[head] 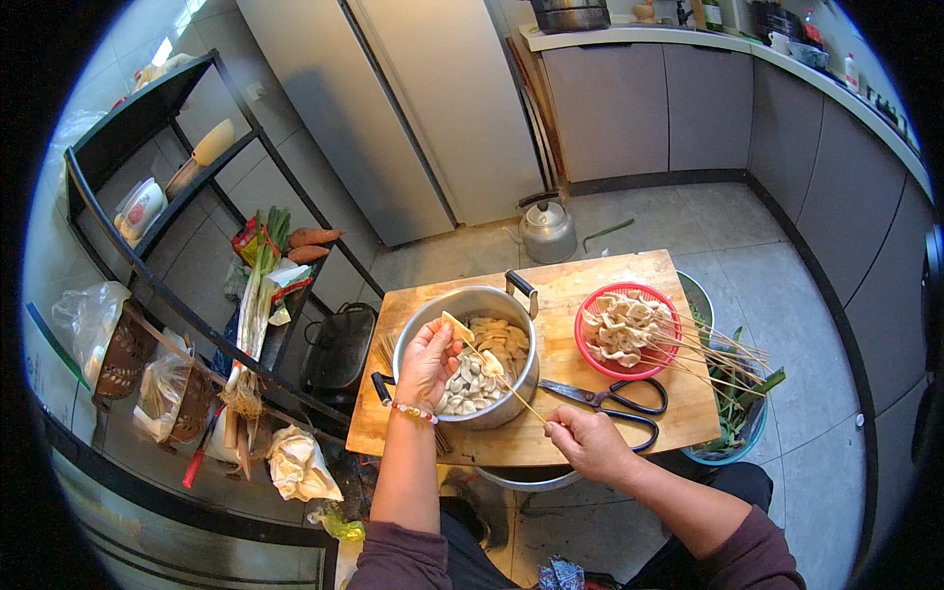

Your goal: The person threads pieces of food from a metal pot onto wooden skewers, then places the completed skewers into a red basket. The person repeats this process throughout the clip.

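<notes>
Over an aluminium pot (pixel 532 383) with two black handles, my left hand (pixel 431 363) pinches a pale, flat food slice (pixel 458 327). My right hand (pixel 586 441) grips the lower end of a thin wooden skewer (pixel 525 402), whose upper part points toward that slice and bears another folded piece (pixel 493 363). Inside the pot lie tan slices (pixel 501 338) and whitish grey-edged pieces (pixel 466 385). A red plastic basket (pixel 582 346) to the right holds loaded skewers, their bare sticks (pixel 726 355) jutting right. Black-handled scissors (pixel 601 398) lie between pot and basket.
All this is on a wooden board table (pixel 553 284). More thin sticks (pixel 385 350) lie left of the pot. Greens fill a tub (pixel 748 442) at the right. A metal kettle (pixel 548 234) stands on the floor behind; a black rack (pixel 295 391) with leeks (pixel 254 310) is at left.
</notes>
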`<state>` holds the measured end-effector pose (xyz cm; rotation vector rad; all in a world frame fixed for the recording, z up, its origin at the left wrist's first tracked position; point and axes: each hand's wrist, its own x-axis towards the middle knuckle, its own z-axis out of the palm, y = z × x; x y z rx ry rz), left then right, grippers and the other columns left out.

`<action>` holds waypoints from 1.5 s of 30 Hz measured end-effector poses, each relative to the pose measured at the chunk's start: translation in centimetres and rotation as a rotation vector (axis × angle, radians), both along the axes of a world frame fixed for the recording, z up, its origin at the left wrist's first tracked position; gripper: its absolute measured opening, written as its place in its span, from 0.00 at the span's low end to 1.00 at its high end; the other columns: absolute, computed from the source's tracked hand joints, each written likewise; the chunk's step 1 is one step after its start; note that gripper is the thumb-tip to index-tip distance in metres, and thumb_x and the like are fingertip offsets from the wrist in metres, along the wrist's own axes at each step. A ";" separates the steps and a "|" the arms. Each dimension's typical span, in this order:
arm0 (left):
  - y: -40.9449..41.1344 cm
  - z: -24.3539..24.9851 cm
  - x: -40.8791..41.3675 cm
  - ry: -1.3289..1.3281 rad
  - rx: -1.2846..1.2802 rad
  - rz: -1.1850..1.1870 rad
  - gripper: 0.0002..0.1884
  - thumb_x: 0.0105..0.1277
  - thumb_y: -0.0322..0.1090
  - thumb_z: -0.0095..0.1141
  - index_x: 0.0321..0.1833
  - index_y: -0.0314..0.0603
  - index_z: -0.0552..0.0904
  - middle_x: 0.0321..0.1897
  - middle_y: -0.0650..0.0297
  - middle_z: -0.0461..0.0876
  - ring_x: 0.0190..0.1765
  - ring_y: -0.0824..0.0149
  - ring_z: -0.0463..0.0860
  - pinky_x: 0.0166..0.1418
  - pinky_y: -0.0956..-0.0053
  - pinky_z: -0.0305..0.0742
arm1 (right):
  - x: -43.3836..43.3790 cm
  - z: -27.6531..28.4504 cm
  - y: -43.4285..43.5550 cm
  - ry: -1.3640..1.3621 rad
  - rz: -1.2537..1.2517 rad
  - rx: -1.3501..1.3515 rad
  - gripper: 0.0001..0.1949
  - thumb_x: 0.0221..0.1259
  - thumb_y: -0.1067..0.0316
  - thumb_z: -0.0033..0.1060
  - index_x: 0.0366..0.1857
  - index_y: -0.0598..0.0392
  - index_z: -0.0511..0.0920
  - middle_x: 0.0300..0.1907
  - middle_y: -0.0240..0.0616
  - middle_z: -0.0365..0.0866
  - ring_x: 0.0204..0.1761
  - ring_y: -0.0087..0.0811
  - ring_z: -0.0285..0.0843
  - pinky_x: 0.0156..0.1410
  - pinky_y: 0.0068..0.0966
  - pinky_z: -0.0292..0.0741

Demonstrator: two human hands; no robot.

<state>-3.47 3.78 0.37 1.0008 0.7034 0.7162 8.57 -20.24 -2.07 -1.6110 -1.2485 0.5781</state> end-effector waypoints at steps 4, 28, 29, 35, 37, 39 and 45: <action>-0.4 0.4 0.2 0.007 -0.008 0.000 0.07 0.68 0.38 0.58 0.44 0.48 0.77 0.30 0.72 0.80 0.30 0.81 0.79 0.26 0.90 0.73 | 0.0 0.1 -0.1 0.011 -0.004 -0.016 0.10 0.65 0.62 0.52 0.31 0.57 0.75 0.23 0.51 0.78 0.29 0.52 0.79 0.33 0.43 0.72; -0.3 -0.4 0.8 -0.014 0.215 -0.011 0.09 0.69 0.40 0.57 0.42 0.43 0.79 0.29 0.72 0.79 0.29 0.82 0.76 0.30 0.90 0.72 | 0.2 0.3 -0.2 0.023 -0.009 -0.023 0.10 0.65 0.63 0.52 0.30 0.59 0.75 0.23 0.51 0.78 0.29 0.51 0.79 0.33 0.42 0.72; -0.3 -0.4 0.9 -0.022 0.232 -0.010 0.09 0.69 0.40 0.57 0.42 0.43 0.79 0.29 0.72 0.79 0.29 0.82 0.76 0.30 0.89 0.72 | 0.1 0.3 -0.2 0.033 -0.009 -0.053 0.10 0.65 0.63 0.52 0.30 0.59 0.75 0.23 0.51 0.78 0.29 0.51 0.79 0.34 0.42 0.73; -0.9 -0.7 1.4 0.050 0.524 0.021 0.10 0.70 0.41 0.56 0.40 0.42 0.79 0.28 0.71 0.79 0.29 0.80 0.74 0.35 0.87 0.71 | 0.0 0.5 -0.3 0.064 -0.017 -0.057 0.10 0.65 0.64 0.51 0.32 0.59 0.75 0.23 0.50 0.78 0.30 0.51 0.80 0.34 0.41 0.73; -1.0 -0.8 1.6 0.052 0.599 0.020 0.09 0.69 0.40 0.56 0.40 0.42 0.79 0.28 0.71 0.78 0.29 0.80 0.74 0.36 0.86 0.70 | 0.0 0.6 -0.4 0.048 -0.024 -0.026 0.10 0.65 0.64 0.51 0.32 0.59 0.75 0.23 0.50 0.78 0.29 0.50 0.80 0.34 0.41 0.73; -1.0 -1.0 1.8 0.082 0.650 0.087 0.09 0.69 0.40 0.57 0.40 0.41 0.79 0.28 0.71 0.78 0.29 0.80 0.74 0.36 0.86 0.70 | 0.0 0.7 -0.4 0.053 -0.033 -0.012 0.10 0.65 0.63 0.51 0.31 0.59 0.76 0.23 0.50 0.79 0.29 0.50 0.80 0.34 0.40 0.73; -1.1 -1.2 1.7 0.072 0.548 0.104 0.10 0.68 0.38 0.58 0.41 0.38 0.80 0.28 0.72 0.78 0.29 0.80 0.75 0.33 0.85 0.72 | 0.0 0.6 -0.3 0.035 -0.043 -0.005 0.10 0.66 0.63 0.51 0.32 0.59 0.76 0.24 0.49 0.79 0.29 0.49 0.80 0.34 0.39 0.74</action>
